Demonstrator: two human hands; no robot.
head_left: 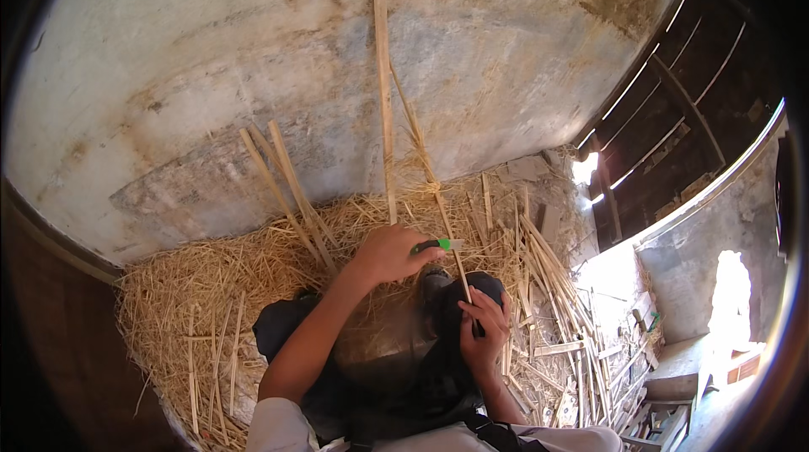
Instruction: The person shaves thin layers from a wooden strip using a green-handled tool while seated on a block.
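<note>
A small knife (433,246) with a green and black handle is gripped in my left hand (389,255), its short pale blade pointing right. The blade lies across or just beside a long thin wooden strip (447,214); I cannot tell if they touch. That strip slants up from my right knee (487,286) toward the wall, with curled shavings (415,132) clinging to its upper part. By the knee, my right hand (486,330) closes on the strip's lower end. A dark bit shows at its fingers, too small to name.
Pale shavings (202,283) cover the floor ahead and to the left. Several slats (291,174) and a taller plank (383,98) lean on the stained wall (253,56). A pile of strips (573,317) lies to the right, near a wooden frame (657,422).
</note>
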